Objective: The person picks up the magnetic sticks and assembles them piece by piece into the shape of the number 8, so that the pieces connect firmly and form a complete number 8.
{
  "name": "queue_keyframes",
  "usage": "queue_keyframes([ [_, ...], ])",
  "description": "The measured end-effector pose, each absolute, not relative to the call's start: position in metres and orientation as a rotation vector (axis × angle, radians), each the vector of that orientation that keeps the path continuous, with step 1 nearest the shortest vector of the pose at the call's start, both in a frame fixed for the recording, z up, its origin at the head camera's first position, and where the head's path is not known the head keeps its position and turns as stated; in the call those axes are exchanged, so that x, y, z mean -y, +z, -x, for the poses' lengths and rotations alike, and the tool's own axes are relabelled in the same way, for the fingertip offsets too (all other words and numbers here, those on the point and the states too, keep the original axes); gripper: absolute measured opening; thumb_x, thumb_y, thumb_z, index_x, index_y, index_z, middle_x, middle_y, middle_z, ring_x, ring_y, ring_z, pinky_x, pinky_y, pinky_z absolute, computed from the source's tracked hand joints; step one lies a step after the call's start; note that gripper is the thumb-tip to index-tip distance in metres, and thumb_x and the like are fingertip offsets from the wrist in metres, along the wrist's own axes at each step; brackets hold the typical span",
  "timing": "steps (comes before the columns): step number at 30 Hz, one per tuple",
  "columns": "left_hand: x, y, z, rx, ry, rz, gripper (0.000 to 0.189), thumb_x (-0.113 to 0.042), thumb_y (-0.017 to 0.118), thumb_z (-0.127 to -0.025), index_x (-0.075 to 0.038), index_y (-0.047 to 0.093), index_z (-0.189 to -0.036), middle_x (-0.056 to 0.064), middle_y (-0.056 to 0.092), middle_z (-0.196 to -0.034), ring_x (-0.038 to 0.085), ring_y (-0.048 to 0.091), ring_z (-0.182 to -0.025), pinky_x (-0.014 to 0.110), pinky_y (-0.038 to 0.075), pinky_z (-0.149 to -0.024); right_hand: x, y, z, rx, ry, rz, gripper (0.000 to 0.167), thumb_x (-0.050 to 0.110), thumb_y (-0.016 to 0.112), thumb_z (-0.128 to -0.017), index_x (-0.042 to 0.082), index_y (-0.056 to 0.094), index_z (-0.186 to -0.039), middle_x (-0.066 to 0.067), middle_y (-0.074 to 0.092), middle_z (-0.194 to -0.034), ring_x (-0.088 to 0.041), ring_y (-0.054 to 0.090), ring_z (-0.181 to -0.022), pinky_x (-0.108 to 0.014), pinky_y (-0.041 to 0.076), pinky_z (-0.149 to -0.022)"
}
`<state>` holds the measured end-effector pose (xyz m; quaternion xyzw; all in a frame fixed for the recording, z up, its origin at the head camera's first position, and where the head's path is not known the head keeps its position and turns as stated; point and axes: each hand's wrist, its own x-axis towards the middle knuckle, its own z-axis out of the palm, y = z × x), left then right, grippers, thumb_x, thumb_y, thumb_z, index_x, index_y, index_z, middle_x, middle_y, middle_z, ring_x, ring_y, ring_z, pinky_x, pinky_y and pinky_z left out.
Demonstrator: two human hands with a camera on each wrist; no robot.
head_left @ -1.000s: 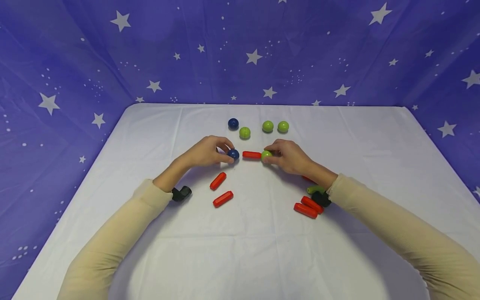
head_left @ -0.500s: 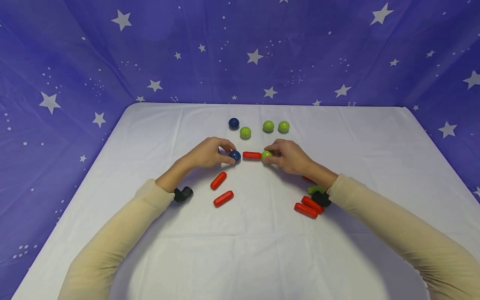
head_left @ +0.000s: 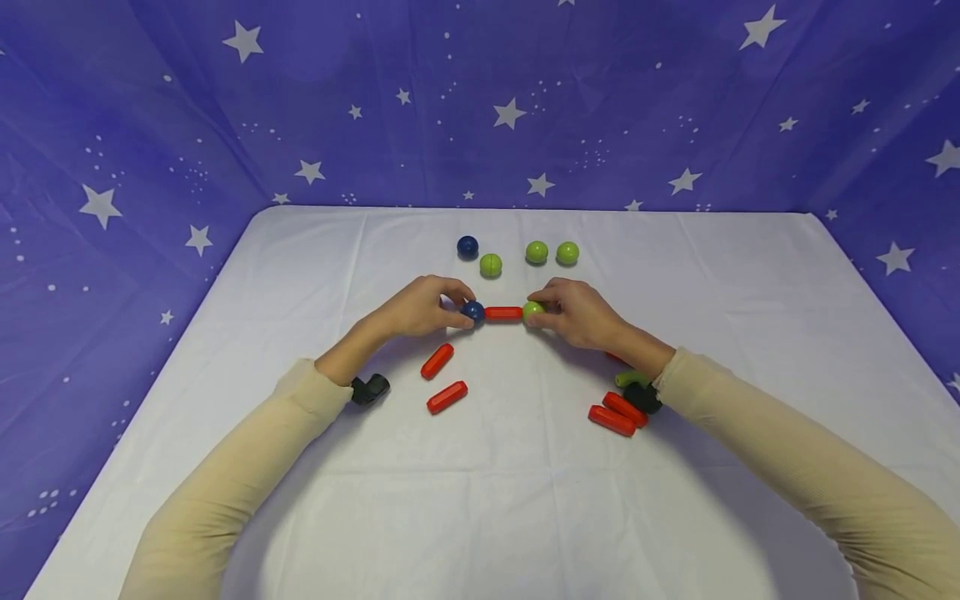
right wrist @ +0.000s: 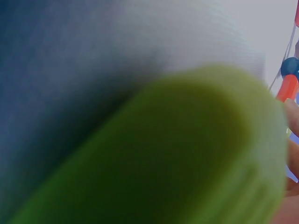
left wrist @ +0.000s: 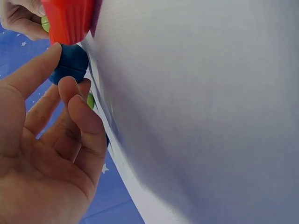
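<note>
In the head view my left hand (head_left: pixel 422 307) pinches a dark blue ball (head_left: pixel 473 312) between thumb and fingers. My right hand (head_left: pixel 576 312) pinches a lime green ball (head_left: pixel 533 312). Between the two balls lies a short red rod (head_left: pixel 503 313); its right end meets the green ball and its left end touches the blue one. Whether the rod is seated inside the blue ball I cannot tell. The left wrist view shows the blue ball (left wrist: pixel 72 64) at the fingertips, partly behind a large red rod (left wrist: pixel 70 18) close to the camera.
Beyond my hands sit another blue ball (head_left: pixel 467 247) and several green balls (head_left: pixel 536 252). Two red rods (head_left: pixel 447 397) lie nearer, at left. By my right wrist are more red rods (head_left: pixel 612 420) and a green rod (head_left: pixel 630 379), which blurs across the right wrist view.
My left hand has moved slightly right with the blue ball, closing the gap to the red rod's left end. My right hand and the green ball have stayed nearly still.
</note>
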<state>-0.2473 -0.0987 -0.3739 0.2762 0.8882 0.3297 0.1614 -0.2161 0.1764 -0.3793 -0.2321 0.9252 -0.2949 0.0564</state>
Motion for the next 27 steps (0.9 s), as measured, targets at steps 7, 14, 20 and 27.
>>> queue_keyframes([
  [7,0.0994,-0.375,0.2473,-2.546,0.942,-0.816,0.037,-0.021,0.077,-0.087,-0.006,0.067,-0.12,0.009,0.069,-0.106,0.021,0.059,-0.08,0.033,0.048,-0.072,-0.176,-0.3787,0.2157,-2.819,-0.901,0.729,0.039,0.017,0.076,-0.089,-0.003,0.068,-0.121,-0.008,0.063,-0.095,-0.023,0.052,-0.083,-0.034,0.043,-0.073],
  [14,0.0997,-0.3763,0.2471,-2.567,0.919,-0.805,0.036,-0.022,0.075,-0.089,-0.008,0.067,-0.122,0.008,0.069,-0.105,0.021,0.06,-0.078,0.034,0.047,-0.074,-0.1764,-0.3794,0.2164,-2.815,-0.898,0.725,0.039,0.017,0.075,-0.089,-0.003,0.067,-0.122,-0.009,0.063,-0.096,-0.023,0.052,-0.084,-0.034,0.043,-0.074],
  [20,0.0995,-0.3772,0.2464,-2.558,0.93,-0.79,0.037,-0.022,0.075,-0.089,-0.008,0.066,-0.123,0.009,0.069,-0.107,0.02,0.06,-0.075,0.033,0.048,-0.071,-0.1764,-0.3788,0.2163,-2.813,-0.897,0.716,0.04,0.017,0.076,-0.089,-0.003,0.067,-0.122,-0.008,0.063,-0.096,-0.023,0.052,-0.084,-0.034,0.043,-0.074],
  [27,0.1026,-0.3755,0.2424,-2.559,0.928,-0.807,0.043,-0.021,0.075,-0.089,-0.008,0.063,-0.128,0.009,0.069,-0.109,0.02,0.06,-0.076,0.034,0.047,-0.073,-0.1771,-0.3801,0.2166,-2.816,-0.901,0.729,0.039,0.017,0.076,-0.089,-0.003,0.068,-0.121,-0.009,0.064,-0.096,-0.023,0.053,-0.084,-0.035,0.043,-0.073],
])
